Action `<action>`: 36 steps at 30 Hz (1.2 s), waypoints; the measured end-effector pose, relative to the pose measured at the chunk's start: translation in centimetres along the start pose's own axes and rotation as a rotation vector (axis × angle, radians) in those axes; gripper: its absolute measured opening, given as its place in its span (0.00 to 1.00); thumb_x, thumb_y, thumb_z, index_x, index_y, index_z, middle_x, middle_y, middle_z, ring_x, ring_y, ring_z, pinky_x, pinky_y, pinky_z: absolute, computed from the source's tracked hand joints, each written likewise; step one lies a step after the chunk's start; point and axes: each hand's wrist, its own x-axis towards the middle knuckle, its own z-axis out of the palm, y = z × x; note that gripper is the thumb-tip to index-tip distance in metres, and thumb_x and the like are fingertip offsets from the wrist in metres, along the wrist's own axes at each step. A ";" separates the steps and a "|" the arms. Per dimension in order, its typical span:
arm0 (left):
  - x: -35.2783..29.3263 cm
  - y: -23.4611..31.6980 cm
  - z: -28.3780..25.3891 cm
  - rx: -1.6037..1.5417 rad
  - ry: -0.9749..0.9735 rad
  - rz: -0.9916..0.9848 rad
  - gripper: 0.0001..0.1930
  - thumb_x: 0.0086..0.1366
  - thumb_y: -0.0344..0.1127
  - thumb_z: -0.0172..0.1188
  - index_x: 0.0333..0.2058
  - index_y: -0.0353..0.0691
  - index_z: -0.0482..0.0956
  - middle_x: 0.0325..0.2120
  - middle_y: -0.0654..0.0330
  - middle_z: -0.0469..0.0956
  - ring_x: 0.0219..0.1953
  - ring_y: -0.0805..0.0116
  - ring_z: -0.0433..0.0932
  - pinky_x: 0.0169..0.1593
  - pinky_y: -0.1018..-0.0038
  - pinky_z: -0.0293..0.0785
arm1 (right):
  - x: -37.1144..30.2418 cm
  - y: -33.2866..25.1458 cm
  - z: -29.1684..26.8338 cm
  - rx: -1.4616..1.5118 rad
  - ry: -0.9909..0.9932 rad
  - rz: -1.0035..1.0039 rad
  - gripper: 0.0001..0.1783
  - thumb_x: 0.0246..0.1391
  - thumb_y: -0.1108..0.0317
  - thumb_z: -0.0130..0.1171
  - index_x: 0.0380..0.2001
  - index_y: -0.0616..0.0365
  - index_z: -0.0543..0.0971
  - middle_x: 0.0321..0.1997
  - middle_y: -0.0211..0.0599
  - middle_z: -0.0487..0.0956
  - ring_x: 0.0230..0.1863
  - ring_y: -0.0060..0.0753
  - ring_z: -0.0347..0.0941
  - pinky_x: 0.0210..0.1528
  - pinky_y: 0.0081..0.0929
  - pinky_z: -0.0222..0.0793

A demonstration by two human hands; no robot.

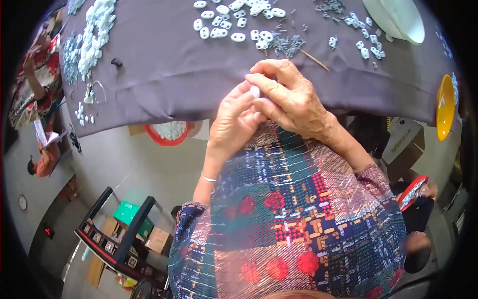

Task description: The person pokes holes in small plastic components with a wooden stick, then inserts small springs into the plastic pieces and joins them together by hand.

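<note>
Both hands meet in front of my chest, just over the near edge of the cloth-covered table. Between the fingertips of my left hand [234,115] is a small white plastic piece [255,91], mostly covered by fingers. My right hand [294,97] closes in from the other side, its thumb and forefinger pinched at the same piece; whether it grips a second small part cannot be seen. Beyond the hands lie several white oval two-holed pieces [238,37] and a pile of small grey screws [288,46]. A thin wooden stick [314,60] points toward the screws.
A heap of pale plastic parts [97,37] covers the table's left side. At the right are a white bowl [398,22], a yellow bowl [444,107] and scattered white pieces [366,32]. A red basin [168,133] of white parts stands below the front edge. Other people are nearby.
</note>
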 end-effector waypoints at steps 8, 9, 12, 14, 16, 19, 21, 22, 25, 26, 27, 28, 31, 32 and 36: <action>-0.2 0.6 -1.8 0.101 0.181 0.164 0.08 0.59 0.28 0.57 0.38 0.39 0.74 0.34 0.58 0.77 0.32 0.71 0.77 0.32 0.77 0.75 | -0.9 2.6 -4.3 -0.496 0.100 0.268 0.07 0.42 0.75 0.60 0.27 0.58 0.75 0.28 0.35 0.72 0.31 0.36 0.70 0.34 0.29 0.68; -0.2 0.6 -1.6 0.099 0.176 0.161 0.08 0.59 0.28 0.57 0.38 0.39 0.74 0.34 0.58 0.77 0.32 0.71 0.77 0.32 0.77 0.75 | -1.1 2.8 -4.5 -0.603 0.049 0.297 0.05 0.43 0.73 0.59 0.27 0.57 0.74 0.28 0.35 0.71 0.31 0.37 0.70 0.34 0.30 0.68; -0.2 0.6 -0.7 0.236 0.265 0.181 0.09 0.59 0.28 0.58 0.38 0.38 0.73 0.34 0.57 0.78 0.33 0.70 0.78 0.32 0.78 0.76 | -1.4 3.3 -4.5 -0.717 0.001 0.345 0.04 0.45 0.70 0.58 0.26 0.55 0.73 0.27 0.34 0.71 0.32 0.38 0.70 0.34 0.31 0.67; -0.2 0.6 -0.6 0.313 0.277 0.217 0.09 0.59 0.29 0.58 0.39 0.38 0.73 0.34 0.56 0.78 0.33 0.70 0.78 0.31 0.79 0.76 | -1.4 3.4 -4.6 -0.724 0.008 0.365 0.04 0.46 0.69 0.57 0.26 0.55 0.73 0.27 0.34 0.71 0.32 0.38 0.70 0.34 0.32 0.67; -0.3 0.6 -0.7 0.327 0.304 0.238 0.09 0.58 0.29 0.59 0.39 0.37 0.74 0.34 0.57 0.78 0.33 0.71 0.78 0.32 0.79 0.75 | -1.3 3.4 -4.7 -0.714 -0.018 0.394 0.04 0.46 0.69 0.57 0.26 0.55 0.73 0.27 0.35 0.71 0.32 0.38 0.70 0.34 0.32 0.67; -0.5 0.6 -0.4 0.333 0.339 0.252 0.10 0.58 0.29 0.59 0.39 0.37 0.74 0.35 0.58 0.78 0.34 0.71 0.78 0.32 0.80 0.75 | -1.3 3.6 -5.0 -0.716 -0.057 0.370 0.04 0.46 0.69 0.56 0.26 0.55 0.73 0.26 0.35 0.71 0.32 0.38 0.70 0.34 0.33 0.67; -0.5 0.6 -0.3 0.329 0.352 0.255 0.10 0.58 0.29 0.59 0.39 0.37 0.74 0.35 0.58 0.78 0.34 0.71 0.78 0.32 0.80 0.75 | -1.4 3.7 -5.3 -0.723 -0.048 0.298 0.03 0.46 0.71 0.56 0.27 0.56 0.73 0.26 0.35 0.71 0.30 0.37 0.70 0.33 0.31 0.67; -0.3 0.4 -0.3 0.317 0.330 0.252 0.10 0.58 0.29 0.59 0.40 0.37 0.74 0.35 0.58 0.78 0.35 0.71 0.78 0.32 0.81 0.74 | -1.4 3.7 -5.1 -0.733 -0.037 0.229 0.03 0.46 0.73 0.55 0.27 0.57 0.72 0.25 0.35 0.71 0.28 0.36 0.70 0.31 0.30 0.67; -0.2 0.2 -0.1 0.318 0.308 0.243 0.12 0.58 0.28 0.59 0.41 0.36 0.73 0.35 0.59 0.77 0.35 0.71 0.78 0.32 0.81 0.74 | -0.8 2.1 -4.8 -0.337 0.039 0.279 0.05 0.47 0.78 0.54 0.29 0.60 0.72 0.24 0.35 0.71 0.24 0.28 0.70 0.27 0.23 0.66; -0.2 0.2 -0.1 0.321 0.299 0.248 0.12 0.58 0.28 0.59 0.42 0.35 0.73 0.35 0.59 0.77 0.35 0.71 0.78 0.32 0.81 0.74 | -0.3 1.0 -4.5 -0.167 0.028 0.294 0.06 0.47 0.82 0.52 0.31 0.62 0.71 0.23 0.34 0.71 0.22 0.22 0.68 0.25 0.18 0.64; -0.1 0.2 0.1 0.322 0.283 0.250 0.13 0.58 0.28 0.59 0.42 0.35 0.73 0.35 0.59 0.77 0.35 0.71 0.78 0.32 0.81 0.75 | -0.1 0.2 -4.1 -0.164 0.028 0.292 0.06 0.47 0.82 0.52 0.31 0.62 0.71 0.23 0.34 0.71 0.22 0.22 0.68 0.25 0.18 0.64; -0.1 0.2 0.2 0.302 0.267 0.247 0.12 0.59 0.28 0.58 0.42 0.34 0.73 0.36 0.58 0.77 0.35 0.72 0.77 0.32 0.82 0.75 | 0.1 -0.5 -3.6 -0.040 -0.022 0.258 0.06 0.48 0.81 0.52 0.31 0.62 0.71 0.22 0.35 0.70 0.21 0.21 0.67 0.24 0.18 0.64; -0.2 0.3 -0.2 0.219 0.230 0.227 0.12 0.59 0.28 0.57 0.42 0.33 0.72 0.36 0.58 0.77 0.35 0.72 0.77 0.33 0.82 0.75 | -0.2 -1.9 -2.0 0.126 -0.122 0.284 0.07 0.47 0.81 0.54 0.31 0.64 0.71 0.23 0.38 0.72 0.22 0.29 0.72 0.26 0.22 0.67; -0.2 0.3 -0.2 0.219 0.230 0.229 0.12 0.59 0.28 0.57 0.42 0.33 0.72 0.36 0.58 0.77 0.35 0.72 0.77 0.33 0.82 0.75 | -0.1 -1.9 -1.5 0.064 -0.087 0.239 0.07 0.47 0.81 0.55 0.32 0.64 0.71 0.24 0.40 0.73 0.24 0.33 0.74 0.27 0.24 0.69; -0.4 0.1 -0.4 0.241 0.224 0.245 0.10 0.60 0.27 0.56 0.41 0.33 0.73 0.35 0.57 0.77 0.36 0.72 0.77 0.34 0.82 0.75 | 0.0 -1.8 -1.0 -0.108 -0.106 0.173 0.08 0.46 0.80 0.56 0.33 0.65 0.72 0.29 0.44 0.77 0.31 0.42 0.77 0.32 0.28 0.72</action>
